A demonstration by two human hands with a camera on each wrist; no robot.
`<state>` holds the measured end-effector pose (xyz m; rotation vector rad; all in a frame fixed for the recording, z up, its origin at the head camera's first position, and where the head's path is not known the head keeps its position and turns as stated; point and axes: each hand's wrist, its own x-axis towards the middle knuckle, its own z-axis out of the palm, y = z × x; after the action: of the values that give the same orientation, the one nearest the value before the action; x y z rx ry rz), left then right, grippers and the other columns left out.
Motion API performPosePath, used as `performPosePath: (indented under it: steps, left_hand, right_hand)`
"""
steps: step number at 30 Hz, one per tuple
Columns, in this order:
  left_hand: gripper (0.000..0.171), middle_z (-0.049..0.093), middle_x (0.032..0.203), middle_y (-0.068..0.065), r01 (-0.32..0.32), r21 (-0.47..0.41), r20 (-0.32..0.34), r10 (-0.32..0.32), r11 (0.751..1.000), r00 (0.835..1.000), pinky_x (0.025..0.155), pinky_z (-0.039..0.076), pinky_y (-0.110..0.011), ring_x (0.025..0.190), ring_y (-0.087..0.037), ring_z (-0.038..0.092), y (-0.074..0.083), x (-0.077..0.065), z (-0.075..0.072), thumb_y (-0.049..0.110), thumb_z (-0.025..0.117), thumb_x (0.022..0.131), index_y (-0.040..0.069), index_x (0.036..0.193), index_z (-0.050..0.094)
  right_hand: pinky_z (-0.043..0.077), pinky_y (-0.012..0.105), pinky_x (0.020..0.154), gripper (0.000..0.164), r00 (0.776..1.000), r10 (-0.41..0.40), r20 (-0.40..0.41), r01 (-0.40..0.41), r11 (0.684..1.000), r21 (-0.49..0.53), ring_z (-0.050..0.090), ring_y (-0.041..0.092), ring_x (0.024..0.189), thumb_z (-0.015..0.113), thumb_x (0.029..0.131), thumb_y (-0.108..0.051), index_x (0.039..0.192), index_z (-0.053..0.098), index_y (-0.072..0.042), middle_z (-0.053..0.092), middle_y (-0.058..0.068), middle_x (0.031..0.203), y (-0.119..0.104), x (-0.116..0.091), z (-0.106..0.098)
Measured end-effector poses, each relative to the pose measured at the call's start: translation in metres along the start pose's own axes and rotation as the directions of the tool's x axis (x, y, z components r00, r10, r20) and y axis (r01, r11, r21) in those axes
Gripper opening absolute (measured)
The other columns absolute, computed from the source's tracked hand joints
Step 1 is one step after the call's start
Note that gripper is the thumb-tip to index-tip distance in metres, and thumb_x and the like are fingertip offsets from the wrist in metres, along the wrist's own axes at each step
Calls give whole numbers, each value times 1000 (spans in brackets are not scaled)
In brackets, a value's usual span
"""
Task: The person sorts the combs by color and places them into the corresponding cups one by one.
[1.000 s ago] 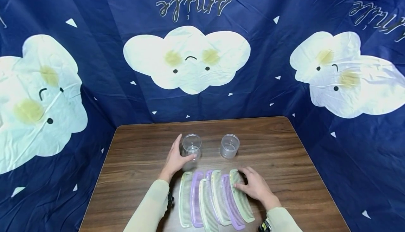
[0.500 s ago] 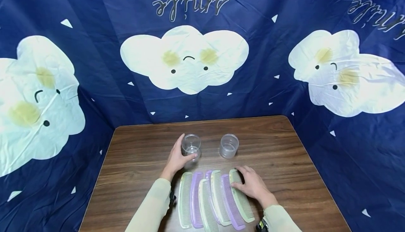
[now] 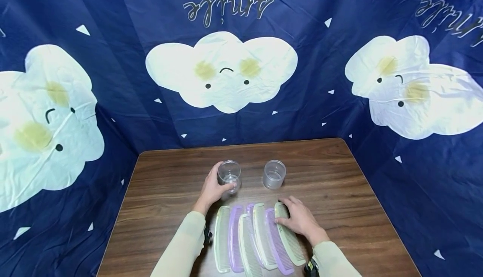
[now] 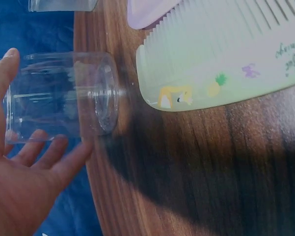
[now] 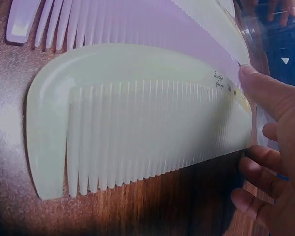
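Note:
My left hand (image 3: 212, 189) holds a clear plastic cup (image 3: 229, 169) at the back of the table, thumb on the near side and fingers round its left. In the left wrist view the cup (image 4: 59, 96) stands on the wood beyond the tip of a pale green comb (image 4: 211, 69). My right hand (image 3: 302, 218) is at the far end of the rightmost green comb (image 3: 291, 240). Its thumb (image 5: 257, 83) lies along the comb's back edge, with curled fingers on the toothed side, pinching across the comb. Beside it lies a purple comb (image 3: 278, 243).
More green and purple combs lie in an overlapping fan, among them a purple one (image 3: 235, 239) and the leftmost green one (image 3: 222, 239). A second clear cup (image 3: 274, 175) stands right of the first. Blue cloth with clouds (image 3: 222, 126) surrounds the wooden table (image 3: 158, 184).
My left hand has closed in on the left cup, its fingers now against the side. The right hand has shifted slightly along the green comb's far end. The combs lie almost unmoved.

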<state>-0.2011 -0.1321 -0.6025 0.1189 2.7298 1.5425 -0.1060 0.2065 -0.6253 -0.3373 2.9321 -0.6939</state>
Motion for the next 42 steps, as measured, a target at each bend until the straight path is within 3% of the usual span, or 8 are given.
performPosePath:
  steps: [7, 22, 27, 29, 32, 34, 38, 42]
  left_hand:
    - [95, 56, 145, -15, 13, -31, -18, -14, 999, 1000, 111, 44, -57, 130, -36, 55, -2, -1, 2, 27, 96, 71, 22, 151, 46]
    - [94, 57, 144, -17, -15, -66, -26, 13, 998, 1000, 112, 42, -57, 130, -41, 55, 0, -1, 2, 22, 96, 70, 21, 150, 47]
    - [93, 57, 143, -14, -12, -53, -33, 11, 999, 999, 111, 43, -57, 129, -36, 56, 0, -2, 2, 24, 96, 70, 22, 149, 47]
    - [93, 57, 144, -15, -9, -49, -32, 8, 999, 999, 111, 43, -57, 129, -36, 56, 0, -2, 2, 25, 96, 70, 23, 150, 47]
    - [93, 56, 145, -17, -1, -47, -25, -1, 999, 1000, 112, 42, -57, 130, -38, 55, -1, -2, 1, 25, 96, 71, 23, 150, 46]
    - [93, 55, 146, -18, 0, -47, -21, -1, 999, 1000, 112, 42, -58, 130, -39, 54, -1, -2, 1, 25, 95, 71, 23, 150, 46]
    - [94, 55, 146, -18, -1, -50, -20, 0, 999, 1000, 111, 42, -60, 131, -40, 54, 0, -2, 2, 27, 95, 71, 23, 151, 46]
    - [95, 55, 147, -18, 1, -55, -22, -2, 999, 1000, 111, 42, -60, 131, -41, 54, 1, -3, 1, 28, 96, 71, 22, 151, 46]
  right_hand:
    - [43, 58, 114, 76, 999, -51, -1, 51, 998, 22, 56, 36, 131, 89, 77, -42, 140, 60, -9, 63, 13, 139, -3, 2, 0]
    - [54, 51, 99, 66, 1000, -21, -23, 22, 999, 42, 62, 30, 116, 89, 78, -38, 134, 66, -12, 64, 4, 120, 0, 3, 1]
    - [53, 50, 99, 40, 997, -64, -35, 66, 997, 39, 61, 29, 115, 74, 89, -8, 129, 70, -12, 63, 3, 117, 2, 2, 1]
    - [53, 50, 98, 49, 995, -96, -30, 97, 994, 41, 61, 29, 114, 68, 81, 8, 126, 71, -12, 63, 3, 116, 2, 3, -1]
    - [54, 50, 96, 65, 991, -135, -9, 135, 991, 24, 60, 29, 111, 64, 68, 17, 126, 72, -12, 61, 3, 115, 3, 3, -4]
    - [54, 49, 95, 69, 990, -143, 12, 142, 990, 19, 59, 29, 111, 65, 65, 17, 127, 71, -13, 60, 3, 115, 4, 4, -6]
    - [53, 48, 96, 58, 993, -118, 30, 117, 993, 26, 59, 27, 112, 71, 74, 8, 128, 71, -13, 60, 2, 115, 6, 6, -8]
    - [53, 52, 97, 45, 1000, -19, 24, 19, 1000, 25, 60, 33, 113, 79, 88, -26, 130, 70, -11, 62, 9, 118, 7, 7, -8]
